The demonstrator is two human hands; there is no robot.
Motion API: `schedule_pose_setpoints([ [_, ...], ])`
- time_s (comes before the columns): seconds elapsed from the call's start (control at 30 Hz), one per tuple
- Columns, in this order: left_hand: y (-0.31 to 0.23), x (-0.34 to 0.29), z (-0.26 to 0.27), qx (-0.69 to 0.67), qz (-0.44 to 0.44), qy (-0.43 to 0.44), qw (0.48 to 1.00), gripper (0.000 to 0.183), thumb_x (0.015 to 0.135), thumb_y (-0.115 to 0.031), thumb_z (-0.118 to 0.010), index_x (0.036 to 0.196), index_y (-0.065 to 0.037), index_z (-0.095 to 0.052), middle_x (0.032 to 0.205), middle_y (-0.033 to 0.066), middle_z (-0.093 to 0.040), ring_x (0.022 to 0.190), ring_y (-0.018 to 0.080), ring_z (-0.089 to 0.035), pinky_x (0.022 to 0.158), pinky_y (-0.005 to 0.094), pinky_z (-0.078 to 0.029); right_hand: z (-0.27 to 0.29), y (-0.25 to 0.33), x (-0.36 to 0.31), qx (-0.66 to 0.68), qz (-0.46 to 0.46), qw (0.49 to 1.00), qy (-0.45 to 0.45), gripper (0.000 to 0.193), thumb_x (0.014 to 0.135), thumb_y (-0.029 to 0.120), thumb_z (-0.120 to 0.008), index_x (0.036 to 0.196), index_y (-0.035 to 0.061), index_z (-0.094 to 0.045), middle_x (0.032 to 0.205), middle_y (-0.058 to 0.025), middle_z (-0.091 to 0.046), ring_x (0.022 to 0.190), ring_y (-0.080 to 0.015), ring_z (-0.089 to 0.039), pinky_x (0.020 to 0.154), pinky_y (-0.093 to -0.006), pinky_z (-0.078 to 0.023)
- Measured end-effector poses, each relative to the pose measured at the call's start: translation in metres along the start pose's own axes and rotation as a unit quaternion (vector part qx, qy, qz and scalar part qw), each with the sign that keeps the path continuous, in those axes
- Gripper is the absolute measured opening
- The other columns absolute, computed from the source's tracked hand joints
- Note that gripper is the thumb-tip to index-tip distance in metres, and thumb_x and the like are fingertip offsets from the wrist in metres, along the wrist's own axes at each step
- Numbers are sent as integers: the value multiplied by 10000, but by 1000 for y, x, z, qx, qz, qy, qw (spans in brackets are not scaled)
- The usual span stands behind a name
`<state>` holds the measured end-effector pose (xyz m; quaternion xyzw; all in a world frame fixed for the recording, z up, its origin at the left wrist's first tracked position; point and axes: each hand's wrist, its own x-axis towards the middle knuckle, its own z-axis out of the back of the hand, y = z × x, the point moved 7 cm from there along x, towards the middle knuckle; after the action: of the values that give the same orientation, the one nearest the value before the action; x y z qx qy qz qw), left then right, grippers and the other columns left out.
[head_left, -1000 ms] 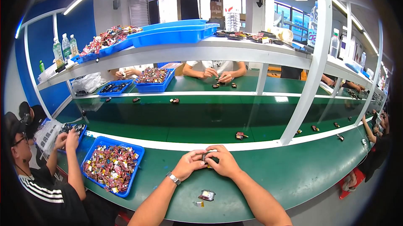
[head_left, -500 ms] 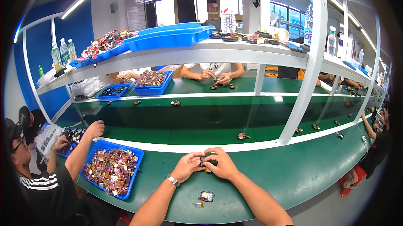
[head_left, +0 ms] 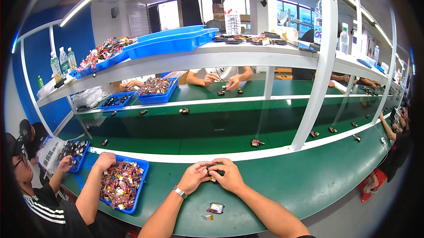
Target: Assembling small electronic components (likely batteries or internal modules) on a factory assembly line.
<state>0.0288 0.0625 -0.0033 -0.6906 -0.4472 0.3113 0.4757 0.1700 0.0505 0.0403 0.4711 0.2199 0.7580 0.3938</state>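
Left hand and right hand were both pinched onto one small dark part held between the fingertips, just above the green bench. Work on it looked mid-way, not set down. A finished-looking small piece lay near, below the hands.

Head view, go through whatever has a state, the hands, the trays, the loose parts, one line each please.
Left hand: closed on the small dark part, watch on wrist.
Right hand: closed on the same part.
Small dark part: held between both hands, just above the green table.
Loose part: lying flat on the table, untouched.
Blue tray: full of mixed small pieces, a co-worker's hand at its far edge.
Shelf tray: upright; contents hidden.
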Motion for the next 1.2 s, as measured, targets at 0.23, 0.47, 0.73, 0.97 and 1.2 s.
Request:
schedule_pose_setpoints([
  [0.23, -1, 0, -1, -18, -10, 14, 1000, 317, 960, -88, -560, 1269, -34, -513, 1186, 82, -621, 1065, 170, -616, 916, 343, -524, 1, 1, 0, 1, 2, 1000, -13, 136, 813, 142, -692, 933, 104, -744, 1138, -53, -638, 1091, -276, -562, 945, -384, -465],
  [0.47, -1, 0, -2, -16, -11, 9, 1000, 299, 982, -67, -507, 1277, -17, -502, 1197, 106, -617, 1090, 177, -607, 941, 345, -515, -3, -3, -3, 23, -42, 999, -19, 146, 803, 127, -700, 940, 105, -744, 1173, -77, -633, 1128, -281, -561, 972, -380, -454],
  [0.73, -2, -1, -1, -68, -7, 26, 997, 328, 943, -94, -595, 1254, -27, -516, 1172, 107, -626, 1081, 203, -620, 958, 381, -513, 2, 13, -3, -7, 6, 998, -54, 149, 792, 89, -689, 934, 84, -734, 1144, -83, -645, 1095, -289, -574, 944, -388, -472],
  [0.97, 0, 1, 0, -77, -14, 32, 996, 283, 978, -81, -531, 1254, -22, -506, 1232, 133, -596, 1101, 196, -604, 963, 368, -512, -1, 16, -5, -21, 25, 997, -67, 162, 794, 75, -682, 947, 82, -733, 1149, -83, -643, 1100, -288, -573, 927, -384, -482],
  [1.2, 3, 0, 3, -79, -22, 35, 996, 271, 980, -75, -530, 1244, -22, -504, 1230, 132, -592, 1102, 193, -602, 960, 362, -512, 0, 25, -3, -26, 43, 997, -54, 166, 806, 86, -667, 958, 63, -729, 1156, -93, -629, 1126, -285, -549, 943, -385, -473],
])
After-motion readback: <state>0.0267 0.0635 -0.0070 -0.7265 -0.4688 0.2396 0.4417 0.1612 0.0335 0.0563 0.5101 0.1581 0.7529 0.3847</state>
